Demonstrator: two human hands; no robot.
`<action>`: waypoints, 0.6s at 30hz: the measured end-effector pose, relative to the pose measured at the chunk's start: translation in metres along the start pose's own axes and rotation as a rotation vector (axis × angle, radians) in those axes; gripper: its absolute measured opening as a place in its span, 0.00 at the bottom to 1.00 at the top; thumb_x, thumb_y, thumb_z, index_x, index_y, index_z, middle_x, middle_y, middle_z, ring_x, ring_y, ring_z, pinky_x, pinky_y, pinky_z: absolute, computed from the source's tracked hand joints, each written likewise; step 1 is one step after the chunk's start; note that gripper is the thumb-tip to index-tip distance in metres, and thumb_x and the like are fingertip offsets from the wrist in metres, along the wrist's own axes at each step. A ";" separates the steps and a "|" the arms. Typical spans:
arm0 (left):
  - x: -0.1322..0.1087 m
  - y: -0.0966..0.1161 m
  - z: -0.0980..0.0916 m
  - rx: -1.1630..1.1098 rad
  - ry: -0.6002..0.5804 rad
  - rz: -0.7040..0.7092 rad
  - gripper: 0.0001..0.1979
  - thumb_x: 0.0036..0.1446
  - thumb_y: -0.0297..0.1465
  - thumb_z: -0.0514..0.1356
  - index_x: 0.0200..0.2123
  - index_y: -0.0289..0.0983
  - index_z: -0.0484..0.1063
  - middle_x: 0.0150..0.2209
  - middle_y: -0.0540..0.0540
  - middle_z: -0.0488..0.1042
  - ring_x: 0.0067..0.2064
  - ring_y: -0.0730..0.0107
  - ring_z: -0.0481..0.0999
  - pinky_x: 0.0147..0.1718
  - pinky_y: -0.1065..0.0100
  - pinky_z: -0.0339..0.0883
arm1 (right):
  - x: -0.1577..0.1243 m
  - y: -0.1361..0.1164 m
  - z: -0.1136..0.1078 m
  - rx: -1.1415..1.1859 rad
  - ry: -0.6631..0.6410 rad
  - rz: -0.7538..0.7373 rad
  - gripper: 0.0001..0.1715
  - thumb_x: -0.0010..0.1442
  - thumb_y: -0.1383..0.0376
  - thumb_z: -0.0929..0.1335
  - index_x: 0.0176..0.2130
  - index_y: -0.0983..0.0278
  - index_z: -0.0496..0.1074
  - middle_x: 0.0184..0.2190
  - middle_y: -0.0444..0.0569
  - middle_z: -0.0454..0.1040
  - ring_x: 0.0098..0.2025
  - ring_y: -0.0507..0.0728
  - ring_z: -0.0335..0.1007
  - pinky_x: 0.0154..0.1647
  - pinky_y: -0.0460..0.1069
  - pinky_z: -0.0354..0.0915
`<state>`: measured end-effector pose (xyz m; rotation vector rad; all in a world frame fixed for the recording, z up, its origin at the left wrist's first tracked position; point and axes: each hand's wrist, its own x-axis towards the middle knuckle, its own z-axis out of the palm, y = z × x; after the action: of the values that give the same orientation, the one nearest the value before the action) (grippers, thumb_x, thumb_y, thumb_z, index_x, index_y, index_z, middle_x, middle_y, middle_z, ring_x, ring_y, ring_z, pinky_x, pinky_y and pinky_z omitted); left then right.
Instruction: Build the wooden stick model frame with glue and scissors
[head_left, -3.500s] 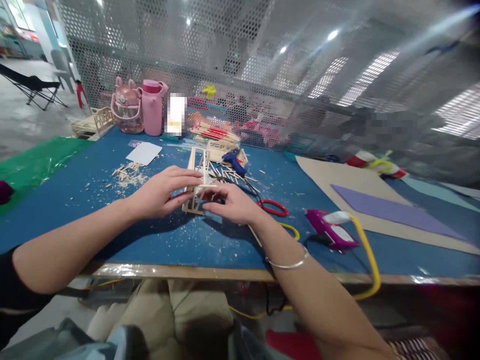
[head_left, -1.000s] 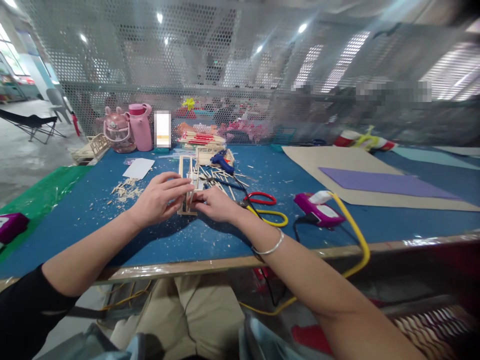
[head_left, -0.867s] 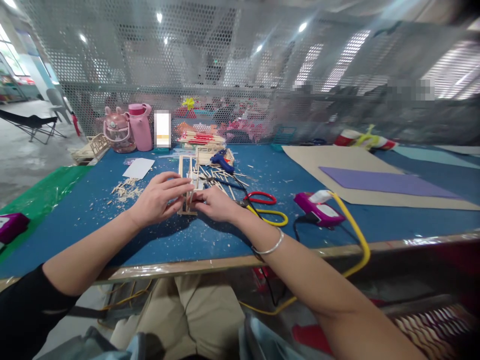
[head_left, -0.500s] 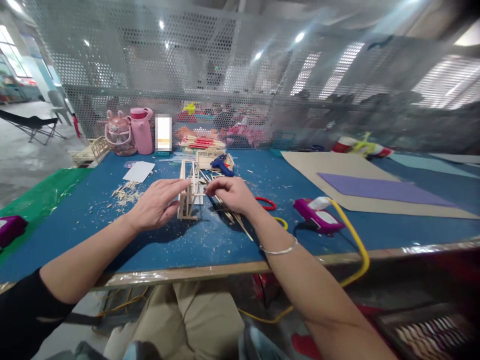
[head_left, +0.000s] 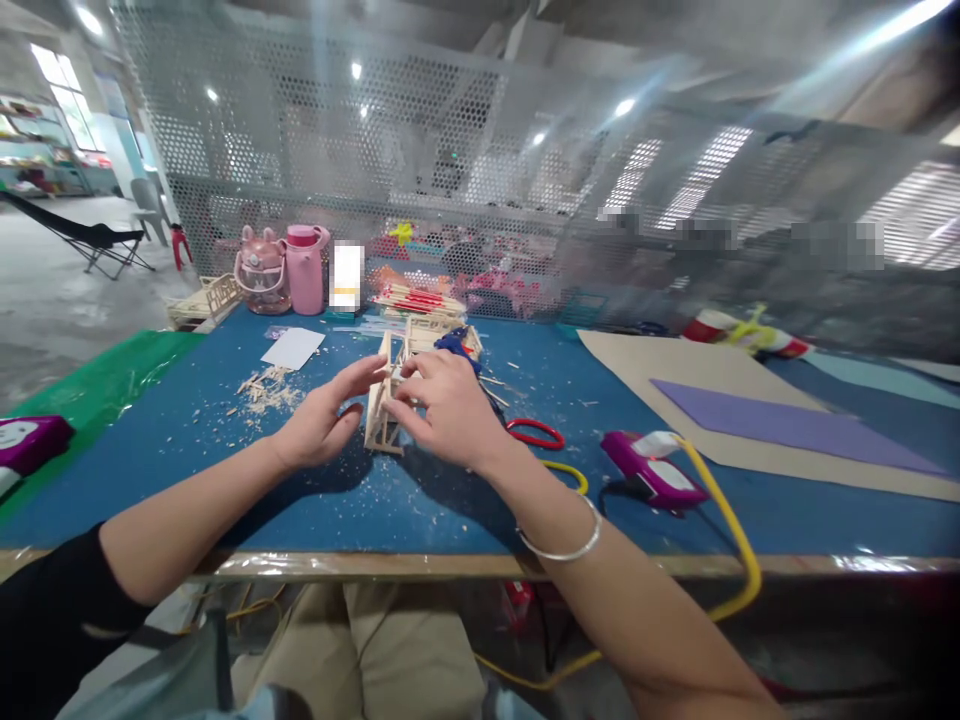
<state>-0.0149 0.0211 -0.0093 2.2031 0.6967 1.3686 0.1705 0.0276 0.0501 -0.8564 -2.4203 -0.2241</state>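
Observation:
A small frame of thin wooden sticks [head_left: 385,432] stands on the blue tabletop between my two hands. My left hand [head_left: 324,415] is open at its left side, fingers stretched out and thumb apart, the fingertips close against the upper part. From the right, my right hand [head_left: 454,410] reaches over the frame with bent, spread fingers. Its fingertips are at the sticks and cover part of them; whether they press on the wood is unclear. Behind the right hand lies a blue glue gun [head_left: 459,348], partly hidden.
Wood scraps [head_left: 266,388] and a white card [head_left: 294,348] lie left. Red-handled scissors [head_left: 536,433], a yellow loop [head_left: 568,474] and a purple device [head_left: 652,472] with a yellow cable are right. Beyond lie a purple sheet [head_left: 787,425] and pink bottles [head_left: 304,272]. A perforated screen [head_left: 420,130] stands behind.
My right hand has moved left and over the frame, and its curled fingers have spread. The frame appears slightly turned. My left hand stays beside it; the whole view has shifted a little.

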 end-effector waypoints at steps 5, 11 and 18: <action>0.004 -0.006 -0.006 0.072 0.236 -0.252 0.24 0.54 0.24 0.50 0.56 0.39 0.58 0.56 0.38 0.62 0.54 0.60 0.66 0.50 0.55 0.64 | 0.025 0.009 -0.007 0.205 -0.048 0.101 0.11 0.55 0.61 0.66 0.25 0.64 0.73 0.32 0.48 0.70 0.36 0.53 0.64 0.40 0.50 0.57; 0.003 -0.043 -0.012 0.521 0.011 -0.169 0.40 0.45 0.22 0.54 0.62 0.34 0.44 0.64 0.34 0.46 0.64 0.53 0.47 0.59 0.49 0.49 | 0.058 0.025 -0.021 0.335 -0.129 0.261 0.13 0.53 0.61 0.66 0.21 0.65 0.70 0.18 0.42 0.65 0.23 0.49 0.58 0.27 0.47 0.54; 0.011 -0.040 0.002 0.667 0.087 0.148 0.45 0.50 0.33 0.58 0.64 0.38 0.32 0.64 0.30 0.46 0.64 0.49 0.47 0.56 0.46 0.52 | 0.056 0.019 -0.029 0.650 0.028 0.471 0.12 0.50 0.59 0.67 0.24 0.65 0.71 0.21 0.44 0.68 0.23 0.48 0.59 0.29 0.48 0.58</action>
<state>-0.0159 0.0589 -0.0272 2.7560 1.1776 1.4571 0.1596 0.0628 0.1047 -1.0463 -1.9828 0.6810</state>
